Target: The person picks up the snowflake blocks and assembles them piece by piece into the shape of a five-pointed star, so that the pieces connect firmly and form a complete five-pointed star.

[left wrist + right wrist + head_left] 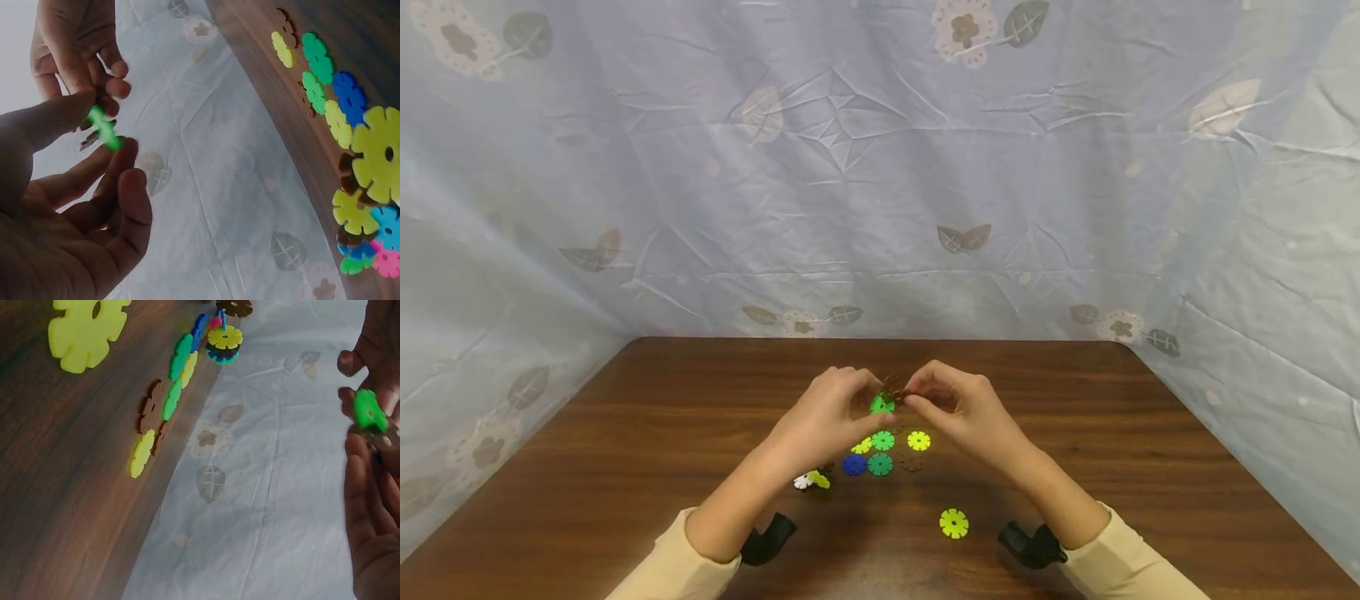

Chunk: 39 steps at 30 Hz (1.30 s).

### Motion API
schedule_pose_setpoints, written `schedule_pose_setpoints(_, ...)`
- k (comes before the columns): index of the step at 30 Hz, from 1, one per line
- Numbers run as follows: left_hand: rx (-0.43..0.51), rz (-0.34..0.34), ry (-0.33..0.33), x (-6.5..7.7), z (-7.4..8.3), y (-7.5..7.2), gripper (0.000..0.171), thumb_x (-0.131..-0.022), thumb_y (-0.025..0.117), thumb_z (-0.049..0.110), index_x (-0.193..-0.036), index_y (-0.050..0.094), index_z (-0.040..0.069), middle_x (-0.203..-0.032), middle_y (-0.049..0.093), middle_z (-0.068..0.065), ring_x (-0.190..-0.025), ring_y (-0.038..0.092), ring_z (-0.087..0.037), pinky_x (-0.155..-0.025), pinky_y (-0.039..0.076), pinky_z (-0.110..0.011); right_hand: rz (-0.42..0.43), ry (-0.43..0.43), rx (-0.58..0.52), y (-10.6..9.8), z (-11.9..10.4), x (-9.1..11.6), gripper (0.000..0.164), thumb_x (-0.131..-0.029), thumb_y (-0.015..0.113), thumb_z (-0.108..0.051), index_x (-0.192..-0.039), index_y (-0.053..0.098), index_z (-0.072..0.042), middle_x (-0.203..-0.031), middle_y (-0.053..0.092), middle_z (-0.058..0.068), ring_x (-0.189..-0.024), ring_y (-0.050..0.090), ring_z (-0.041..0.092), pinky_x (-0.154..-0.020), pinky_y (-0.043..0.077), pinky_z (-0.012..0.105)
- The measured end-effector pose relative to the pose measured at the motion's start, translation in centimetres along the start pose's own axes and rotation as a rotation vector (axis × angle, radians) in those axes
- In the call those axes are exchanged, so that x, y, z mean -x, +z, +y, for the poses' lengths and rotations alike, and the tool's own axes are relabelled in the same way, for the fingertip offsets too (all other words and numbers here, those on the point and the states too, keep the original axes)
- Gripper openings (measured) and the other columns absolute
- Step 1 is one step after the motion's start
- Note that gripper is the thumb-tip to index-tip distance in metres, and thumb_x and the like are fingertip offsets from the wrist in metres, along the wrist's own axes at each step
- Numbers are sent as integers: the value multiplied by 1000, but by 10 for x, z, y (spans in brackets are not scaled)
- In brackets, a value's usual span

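Above the table, my two hands meet over small notched flower-shaped plastic discs. My left hand pinches a bright green disc between thumb and fingertips. From the other side, my right hand pinches a brown disc between thumb and forefinger. The brown disc overlaps the green one's edge in the right wrist view, partly hidden by fingers. Below the hands lie loose discs: a yellow one, a light green one, a darker green one, a blue one and a brown one.
A single yellow disc lies nearer the front of the brown wooden table. By my left forearm sits a cluster of joined, mixed-colour discs. Black curved devices show at both wrists. A patterned cloth surrounds the table's back and sides.
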<state>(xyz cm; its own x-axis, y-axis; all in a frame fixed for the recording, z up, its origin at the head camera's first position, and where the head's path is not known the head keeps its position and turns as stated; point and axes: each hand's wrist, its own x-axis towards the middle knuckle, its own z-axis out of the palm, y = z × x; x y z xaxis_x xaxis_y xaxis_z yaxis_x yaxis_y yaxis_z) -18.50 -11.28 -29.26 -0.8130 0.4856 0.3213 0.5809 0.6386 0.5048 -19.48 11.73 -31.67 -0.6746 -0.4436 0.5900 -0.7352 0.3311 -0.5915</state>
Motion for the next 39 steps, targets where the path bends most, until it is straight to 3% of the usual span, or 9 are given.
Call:
schedule_pose_setpoints(3,-48,-108,-46,4,-4,-7,23,-94,80,24,-106,74,6,-90,70,0,-82,57,-13,-70,48,-28,-82,44,31,-4,0,-1,5,-101,70,-12,-105,69,-11,-96,78,6,-86,75,16,-76,62,27)
schedule_pose_setpoints(7,-97,-339,-140,14,-12,-17,16,-90,83,17,-99,73,7,-81,63,1,-70,52,-13,-63,43,-29,-230,171,139,-16,1,0,6,-103,69,-21,-102,69,-14,-91,75,-2,-78,68,11,-70,56,25)
schedule_pose_setpoints(9,-108,-440,-197,21,-15,-18,16,-87,85,13,-88,70,8,-75,58,3,-66,48,-12,-62,41,-30,-332,243,194,-22,1,1,10,-102,69,-23,-99,69,-14,-89,73,-3,-76,64,7,-69,53,24)
schedule_pose_setpoints(12,-159,-524,-258,28,-16,-13,25,-82,90,11,-79,65,12,-72,54,5,-66,47,-12,-62,39,-31,-486,336,226,-28,3,4,13,-101,71,-26,-96,69,-13,-87,70,-2,-76,60,6,-68,51,24)
schedule_pose_setpoints(15,-246,-539,-295,30,-15,-4,33,-78,93,14,-73,60,13,-69,51,5,-65,46,-13,-62,38,-32,-585,402,204,-30,3,7,12,-99,72,-25,-94,69,-14,-87,69,-2,-77,60,9,-68,51,26)
schedule_pose_setpoints(23,-498,-530,-324,26,-17,8,33,-73,97,20,-82,66,15,-80,61,7,-75,57,-13,-72,52,-39,-712,519,238,-20,-2,14,21,-86,86,-17,-89,66,-13,-85,65,-2,-77,57,12,-69,48,29)
schedule_pose_setpoints(30,-566,-505,-337,26,-21,12,38,-70,99,24,-91,71,13,-90,70,4,-82,65,-17,-80,57,-46,-776,662,284,-6,-5,19,32,-75,92,-9,-88,62,-13,-85,61,0,-63,50,16,-54,40,29)
schedule_pose_setpoints(35,-580,-500,-351,24,-14,5,38,-73,97,35,-91,71,14,-88,70,3,-81,67,-19,-78,58,-46,-803,681,366,0,-8,19,35,-76,93,-13,-86,60,-15,-84,59,-3,-59,48,14,-53,38,28)
schedule_pose_setpoints(39,-524,-426,-275,22,-5,1,34,-83,90,36,-93,67,14,-84,67,2,-79,66,-19,-72,56,-43,-803,674,415,1,-9,20,35,-75,93,-14,-86,60,-17,-84,59,-4,-65,50,14,-57,38,29)
